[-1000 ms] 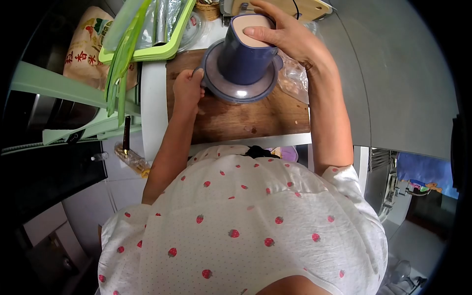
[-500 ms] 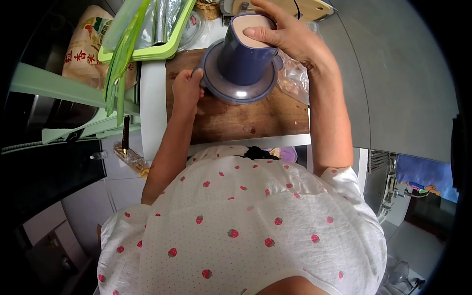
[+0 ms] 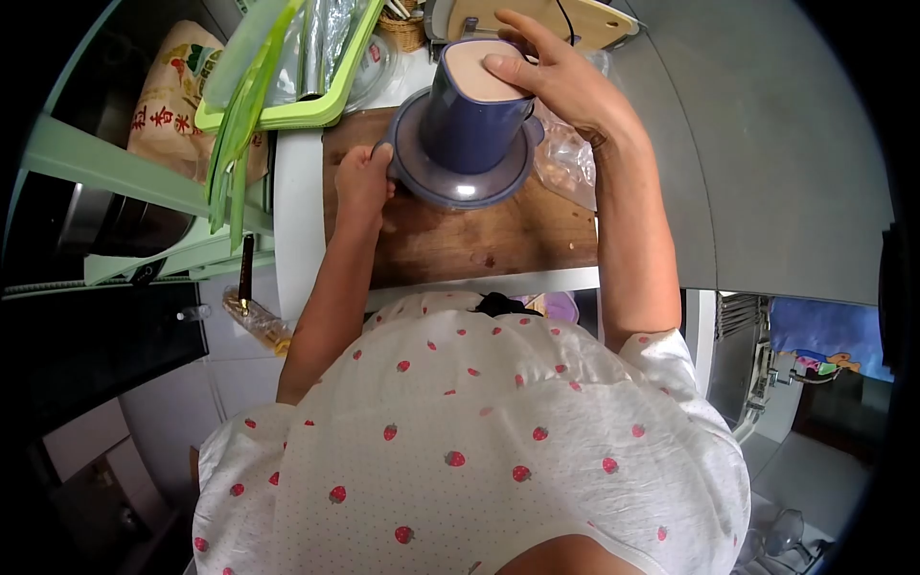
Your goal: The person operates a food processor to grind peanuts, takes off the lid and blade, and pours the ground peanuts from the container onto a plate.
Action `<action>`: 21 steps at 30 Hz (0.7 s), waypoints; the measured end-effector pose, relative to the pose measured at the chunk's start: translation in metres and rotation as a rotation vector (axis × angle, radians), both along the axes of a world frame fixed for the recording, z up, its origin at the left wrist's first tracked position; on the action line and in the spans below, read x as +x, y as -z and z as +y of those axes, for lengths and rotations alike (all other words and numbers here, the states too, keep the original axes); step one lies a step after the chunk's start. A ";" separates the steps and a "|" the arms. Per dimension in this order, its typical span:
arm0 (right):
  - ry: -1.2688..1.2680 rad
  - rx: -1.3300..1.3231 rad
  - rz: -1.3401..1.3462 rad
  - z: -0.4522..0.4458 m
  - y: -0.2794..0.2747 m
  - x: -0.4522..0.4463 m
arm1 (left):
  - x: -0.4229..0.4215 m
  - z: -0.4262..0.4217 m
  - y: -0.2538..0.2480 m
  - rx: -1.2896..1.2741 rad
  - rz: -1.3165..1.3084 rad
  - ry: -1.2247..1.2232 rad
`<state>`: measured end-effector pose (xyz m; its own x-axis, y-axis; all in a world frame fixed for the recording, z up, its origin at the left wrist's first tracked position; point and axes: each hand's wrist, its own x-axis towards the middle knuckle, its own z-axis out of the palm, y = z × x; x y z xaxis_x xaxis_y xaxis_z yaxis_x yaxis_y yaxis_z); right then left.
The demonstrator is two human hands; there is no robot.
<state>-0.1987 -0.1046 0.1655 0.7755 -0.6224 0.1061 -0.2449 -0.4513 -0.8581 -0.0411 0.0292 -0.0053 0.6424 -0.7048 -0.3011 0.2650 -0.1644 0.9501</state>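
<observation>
Head view. Dark blue motor unit [image 3: 470, 132] with flat beige top [image 3: 475, 73], standing on a round translucent-lidded bowl [image 3: 464, 189] over the wooden board [image 3: 460, 251] on the white worktop [image 3: 295, 206]. At the left rim, fingers of the left hand [image 3: 360, 182] curled closed around a small side handle [image 3: 392, 146]. Above, right hand [image 3: 565, 84] with thumb laid on the beige top and fingers spread beyond its far edge.

Handling, as judged: top-heavy, with a stiff shell; smooth and probably slippery if wet. Best held by the side handle, with a steadying palm over the top; lid rim likely the more fragile part.

Edges and room: near edge of the board parallel to the body, with bare wood between it and the bowl. To the right, crinkled clear bag [image 3: 571, 165] just beside the bowl; beyond it, grey cabinet [image 3: 795, 144], limiting sideways movement. At far left, green tray [image 3: 280, 117] with drooping green leaves [image 3: 230, 158], close to the board's corner.
</observation>
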 end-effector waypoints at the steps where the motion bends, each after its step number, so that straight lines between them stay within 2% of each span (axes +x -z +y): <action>1: 0.001 0.000 0.001 -0.001 -0.001 0.000 | 0.000 0.000 0.000 0.000 0.001 0.001; 10: -0.011 -0.120 0.126 -0.007 0.005 0.001 | 0.000 0.001 -0.002 0.006 0.024 -0.004; 13: -0.053 -0.030 0.054 -0.006 0.006 0.002 | 0.001 0.001 -0.002 0.028 0.011 -0.002; 21: 0.091 0.004 0.079 0.007 -0.005 0.002 | 0.003 0.001 0.005 -0.037 0.044 0.020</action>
